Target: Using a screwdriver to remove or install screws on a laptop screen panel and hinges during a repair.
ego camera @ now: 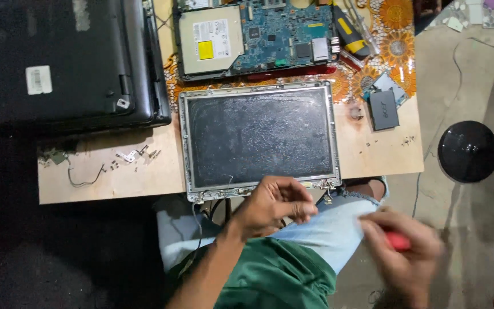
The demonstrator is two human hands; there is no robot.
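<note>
Dim, dark left side; right hand (402,252) motion-blurred; tabletop glare.

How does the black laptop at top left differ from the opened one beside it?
The black laptop is closed, its dark casing intact; the opened laptop is stripped, showing a blue circuit board and silver disc drive. The black laptop overhangs the wooden board's left edge; the opened one lies within it, behind the detached screen panel. Both lie flat.

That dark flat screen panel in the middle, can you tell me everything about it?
The dark rectangular screen panel in its thin silver metal frame lies flat, face up, on the pale wooden tabletop. Its glass looks dusty and scratched, unlit. Small metal hinges and loose cables stick out at its near edge, which overhangs the table. The left hand is at that edge.
</note>
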